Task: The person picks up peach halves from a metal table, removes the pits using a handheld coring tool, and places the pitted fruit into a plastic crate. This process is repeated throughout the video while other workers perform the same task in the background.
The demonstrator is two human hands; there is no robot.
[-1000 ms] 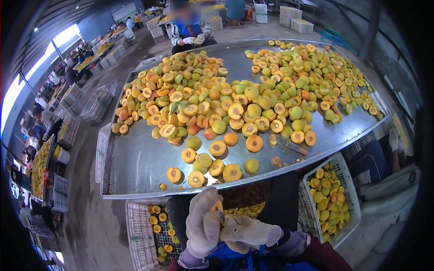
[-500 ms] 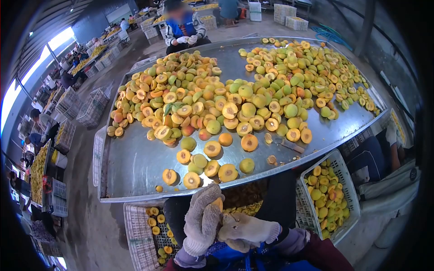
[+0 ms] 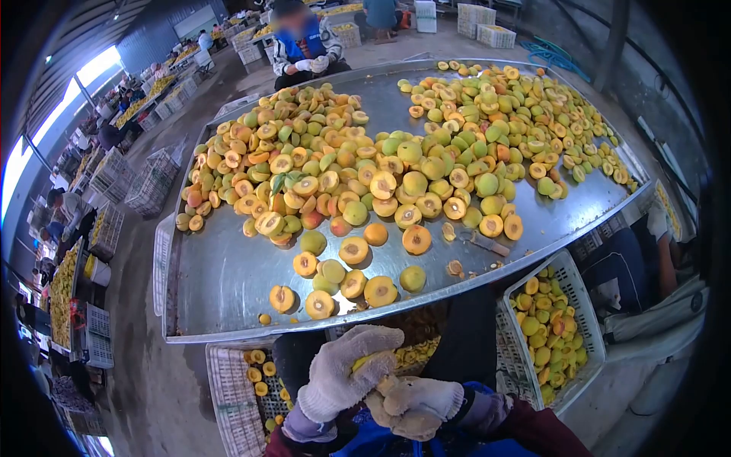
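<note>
Both my hands wear pale, dirty knit gloves and meet above my lap, just in front of the metal table [image 3: 228, 282]. My left hand [image 3: 352, 369] is closed around a yellow peach piece [image 3: 368, 360], mostly hidden by the fingers. Pressed against it from below, my right hand [image 3: 417, 404] is closed too; what its fingers grip is hidden. Near the table's front edge lie several cut peach halves [image 3: 381, 291], some with the pit showing. A tool with a wooden handle [image 3: 491, 244] rests farther right, beside scraps.
Heaps of peaches [image 3: 304, 164] cover much of the table. A crate [image 3: 598, 335] of halves stands at my right, another crate [image 3: 228, 396] at my left. Fruit pieces [image 3: 417, 355] lie below, between my legs. Across the table sits a co-worker [image 3: 301, 46]; a sleeve shows at right.
My left hand has turned over, its fingers now pointing right across the peach piece. My right hand has shifted slightly down under it. The view moved slightly.
</note>
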